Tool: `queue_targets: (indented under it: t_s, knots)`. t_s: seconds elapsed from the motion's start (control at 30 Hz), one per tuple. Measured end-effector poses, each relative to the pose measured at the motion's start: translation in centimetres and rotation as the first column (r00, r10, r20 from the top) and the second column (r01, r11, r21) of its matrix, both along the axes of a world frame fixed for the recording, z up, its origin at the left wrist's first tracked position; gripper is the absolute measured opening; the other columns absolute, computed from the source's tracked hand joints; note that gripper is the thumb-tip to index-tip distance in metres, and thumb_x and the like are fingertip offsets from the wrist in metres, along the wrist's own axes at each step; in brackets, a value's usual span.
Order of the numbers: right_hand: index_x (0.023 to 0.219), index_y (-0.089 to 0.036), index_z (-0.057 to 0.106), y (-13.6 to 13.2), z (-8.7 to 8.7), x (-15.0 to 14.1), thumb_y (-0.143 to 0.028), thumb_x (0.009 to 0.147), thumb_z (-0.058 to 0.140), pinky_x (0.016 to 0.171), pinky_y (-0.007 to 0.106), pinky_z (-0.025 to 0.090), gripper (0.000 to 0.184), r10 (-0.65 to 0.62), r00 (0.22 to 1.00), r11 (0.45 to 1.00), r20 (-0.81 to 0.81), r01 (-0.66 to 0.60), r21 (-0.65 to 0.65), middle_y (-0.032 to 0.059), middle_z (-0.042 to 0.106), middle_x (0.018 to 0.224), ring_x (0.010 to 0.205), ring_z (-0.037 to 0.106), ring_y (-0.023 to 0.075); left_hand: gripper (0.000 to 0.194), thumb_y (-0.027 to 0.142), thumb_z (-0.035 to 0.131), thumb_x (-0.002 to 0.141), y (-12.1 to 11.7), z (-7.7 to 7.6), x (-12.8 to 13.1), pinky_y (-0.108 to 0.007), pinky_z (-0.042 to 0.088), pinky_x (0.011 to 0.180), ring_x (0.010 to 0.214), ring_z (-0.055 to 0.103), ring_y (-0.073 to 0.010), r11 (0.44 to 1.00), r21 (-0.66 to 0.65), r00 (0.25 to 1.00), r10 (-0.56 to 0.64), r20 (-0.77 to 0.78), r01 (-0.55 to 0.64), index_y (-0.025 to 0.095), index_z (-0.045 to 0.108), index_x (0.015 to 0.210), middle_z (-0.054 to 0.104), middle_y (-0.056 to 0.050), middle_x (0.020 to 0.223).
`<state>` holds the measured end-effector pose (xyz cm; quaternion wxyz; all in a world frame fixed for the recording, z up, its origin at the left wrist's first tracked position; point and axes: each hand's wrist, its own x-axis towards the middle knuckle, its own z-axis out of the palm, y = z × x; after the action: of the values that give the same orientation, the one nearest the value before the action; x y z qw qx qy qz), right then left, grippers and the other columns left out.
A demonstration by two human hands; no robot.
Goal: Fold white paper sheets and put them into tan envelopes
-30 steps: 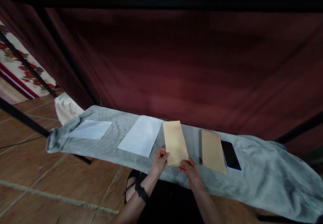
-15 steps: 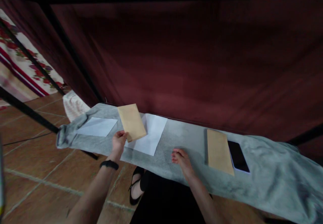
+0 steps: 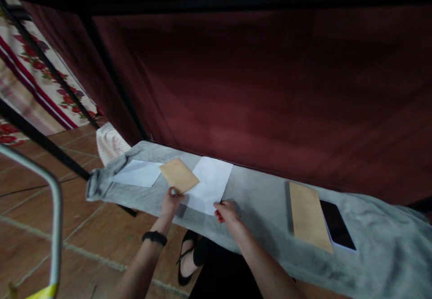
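My left hand [image 3: 171, 203], a dark band on its wrist, is closed on the near edge of a brown paper envelope [image 3: 179, 175]. The envelope is tilted over the left part of a white sheet of paper [image 3: 212, 180]. At that sheet's near right corner, my right hand [image 3: 225, 211] has thumb and fingers pinched on the paper edge. Both hands are over a bench covered with a grey cloth [image 3: 258, 195].
Another white sheet [image 3: 137, 173] lies on the left. To the right are a second brown envelope [image 3: 308, 216] and a dark-screened phone [image 3: 337, 225]. A dark red curtain [image 3: 253, 92] hangs behind the bench. A metal tube [image 3: 56, 218] rises at lower left.
The envelope in my left hand has tipped lower and flatter. My right hand has moved left from the bare cloth to the white sheet's corner. The view has shifted slightly.
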<state>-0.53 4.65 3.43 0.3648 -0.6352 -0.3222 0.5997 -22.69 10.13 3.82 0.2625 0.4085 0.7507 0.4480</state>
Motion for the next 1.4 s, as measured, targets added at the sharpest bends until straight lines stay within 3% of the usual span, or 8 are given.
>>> queue_targets:
  t_s: [0.17,0.4,0.63,0.7,0.8,0.97,1.27,1.4]
  knots:
    - [0.054,-0.025,0.052,-1.9,0.5,2.4,-0.035,0.076,0.065,0.043,0.024,0.025,0.028,-0.010,0.997,0.999,0.078,0.007,0.038,-0.0085,0.044,0.037,0.033,0.035,0.0095,0.065,0.017,0.062,0.066,-2.5,-0.3,1.3,-0.024,0.045,0.048,0.045,0.053,-0.0125,0.996,-0.079,0.979,-0.024,0.202,0.040,0.012,0.050,0.130,0.050,0.010,0.053]
    - [0.060,-0.023,0.057,-10.8,-2.0,13.9,-0.060,0.073,0.061,0.041,0.023,0.028,0.039,0.048,0.973,0.992,0.227,-0.073,0.105,-0.0074,0.043,0.039,0.037,0.038,0.0096,0.084,0.032,0.072,0.064,-11.0,-1.3,8.3,-0.023,0.044,0.049,0.048,0.054,-0.0118,0.935,-0.043,0.791,-0.273,0.547,0.353,0.021,0.046,0.142,0.053,0.009,0.058]
    - [0.108,-0.019,0.066,-17.1,-4.4,20.1,-0.053,0.089,0.043,0.046,0.027,0.046,0.045,-0.169,0.924,0.937,0.343,0.042,0.347,0.0004,0.064,0.066,0.047,0.052,0.0144,0.051,0.038,0.076,0.065,-16.5,-0.4,12.1,-0.022,0.047,0.057,0.065,0.065,-0.0136,0.819,-0.171,0.699,-0.335,0.632,0.547,0.018,0.073,0.111,0.068,-0.003,0.082]
    - [0.122,-0.021,0.064,-17.9,-4.2,20.2,-0.037,0.093,0.042,0.069,0.035,0.058,0.040,-0.186,0.854,0.883,0.486,-0.072,0.464,0.0063,0.071,0.089,0.072,0.067,0.0199,0.048,0.037,0.078,0.063,-16.7,0.4,11.9,-0.022,0.048,0.058,0.066,0.065,-0.0134,0.808,-0.205,0.692,-0.307,0.653,0.552,0.018,0.075,0.107,0.070,-0.005,0.091]
    - [0.138,-0.030,0.056,-18.3,-3.9,19.8,-0.011,0.086,0.041,0.107,0.042,0.048,0.057,-0.159,0.699,0.795,0.698,-0.328,0.510,0.0059,0.061,0.134,0.122,0.059,0.0224,0.045,0.032,0.081,0.060,-16.4,1.5,11.4,-0.023,0.050,0.063,0.068,0.064,-0.0116,0.823,-0.188,0.652,-0.263,0.711,0.536,0.018,0.076,0.102,0.070,-0.007,0.104]
    - [0.145,-0.032,0.049,-17.0,-3.5,19.3,0.006,0.065,0.040,0.118,0.047,0.038,0.089,-0.064,0.621,0.717,0.781,-0.516,0.470,0.0003,0.049,0.151,0.138,0.045,0.0198,0.041,0.027,0.084,0.057,-15.7,2.2,11.5,-0.022,0.051,0.062,0.067,0.063,-0.0104,0.828,-0.156,0.616,-0.259,0.744,0.538,0.018,0.076,0.096,0.071,-0.008,0.108]
    - [0.120,-0.030,0.071,-15.0,-3.3,19.8,-0.005,0.081,0.049,0.110,0.042,0.047,0.051,-0.067,0.796,0.726,0.601,-0.375,0.577,0.0009,0.069,0.128,0.123,0.061,0.0197,0.047,0.031,0.072,0.069,-14.4,1.4,10.4,-0.029,0.056,0.072,0.079,0.069,-0.0184,0.876,0.017,0.489,-0.286,0.824,0.482,0.018,0.066,0.114,0.071,-0.007,0.095]
    - [0.104,-0.025,0.075,-12.4,-2.6,19.8,-0.037,0.092,0.054,0.094,0.041,0.056,0.028,-0.199,0.864,0.772,0.463,-0.153,0.617,0.0056,0.076,0.106,0.102,0.070,0.0240,0.045,0.032,0.075,0.067,-12.3,-0.3,10.6,-0.032,0.053,0.080,0.091,0.066,-0.0209,0.840,0.097,0.662,-0.487,0.571,0.534,0.018,0.068,0.109,0.069,-0.007,0.102]
